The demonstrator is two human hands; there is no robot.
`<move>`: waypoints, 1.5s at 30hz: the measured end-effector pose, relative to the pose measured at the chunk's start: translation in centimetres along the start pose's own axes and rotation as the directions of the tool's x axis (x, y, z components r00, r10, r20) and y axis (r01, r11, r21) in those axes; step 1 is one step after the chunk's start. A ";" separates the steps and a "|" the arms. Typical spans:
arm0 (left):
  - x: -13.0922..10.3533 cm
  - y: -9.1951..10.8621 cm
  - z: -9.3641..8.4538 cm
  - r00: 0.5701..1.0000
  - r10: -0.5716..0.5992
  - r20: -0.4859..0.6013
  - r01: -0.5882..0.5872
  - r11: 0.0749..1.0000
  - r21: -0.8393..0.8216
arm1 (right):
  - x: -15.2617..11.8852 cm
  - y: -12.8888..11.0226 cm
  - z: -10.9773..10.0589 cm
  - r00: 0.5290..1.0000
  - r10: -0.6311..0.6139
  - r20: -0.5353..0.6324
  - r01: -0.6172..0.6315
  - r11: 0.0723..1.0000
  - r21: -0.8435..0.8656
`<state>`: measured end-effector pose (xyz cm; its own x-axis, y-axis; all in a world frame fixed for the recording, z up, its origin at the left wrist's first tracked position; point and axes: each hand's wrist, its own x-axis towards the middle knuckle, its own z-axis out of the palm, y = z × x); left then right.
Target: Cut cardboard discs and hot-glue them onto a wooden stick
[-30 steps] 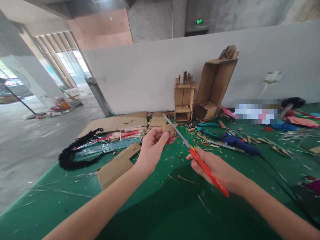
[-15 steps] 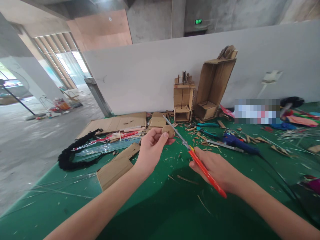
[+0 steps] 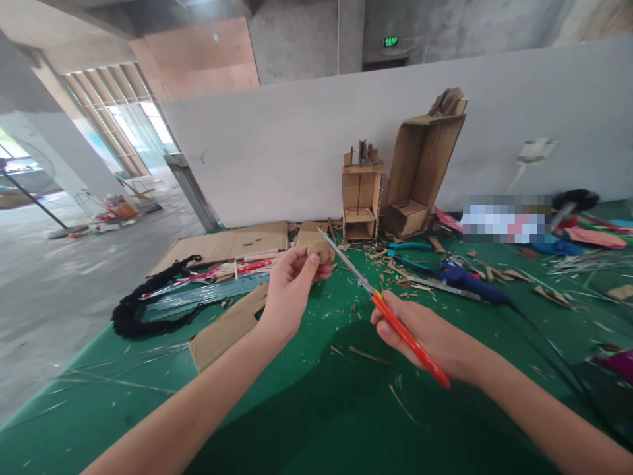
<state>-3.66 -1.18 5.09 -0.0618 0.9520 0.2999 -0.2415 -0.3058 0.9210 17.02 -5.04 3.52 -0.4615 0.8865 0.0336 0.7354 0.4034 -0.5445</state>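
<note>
Between the thumb and fingers of my left hand is a small rounded cardboard piece, partly covered by the fingertips. My right hand grips a pair of scissors with red handles, its long metal blades pointing up and left. The blade tips lie close to the right edge of the cardboard piece; whether they touch it I cannot tell. Below my left wrist, a larger cut cardboard sheet lies on the green tabletop.
Two cardboard box structures stand against the white partition. To the right lie teal-handled pliers and a blue glue gun with its cord. Black fuzzy stems and clear sticks are at left, with cardboard scraps scattered about.
My left hand has shifted slightly left with the cardboard piece, which has turned a little in the fingers. The scissors stay nearly in place, their blades looking closed in both frames.
</note>
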 end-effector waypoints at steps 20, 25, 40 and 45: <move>-0.6 -0.2 0.2 0.996 0.020 0.084 -0.015 0.998 -0.066 | -0.3 0.3 0.1 0.998 -0.063 0.026 0.059 0.991 0.122; -0.7 -0.4 0.4 0.996 -0.002 0.091 0.015 0.990 -0.141 | -0.2 0.0 0.0 0.998 -0.056 0.028 0.053 0.992 0.113; -0.7 -0.4 0.2 0.995 0.007 0.102 0.007 0.990 -0.138 | 0.1 -0.5 0.6 0.997 0.075 -0.006 -0.075 0.994 -0.081; -0.7 -0.3 0.3 0.994 0.000 0.107 0.013 0.993 -0.116 | 0.2 -0.7 0.7 0.994 0.101 -0.029 -0.104 0.987 -0.121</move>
<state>-3.27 -1.78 4.66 0.0421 0.9449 0.3246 -0.3525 -0.2899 0.8897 16.05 -5.30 3.28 -0.3705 0.9288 0.0027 0.8340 0.3340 -0.4393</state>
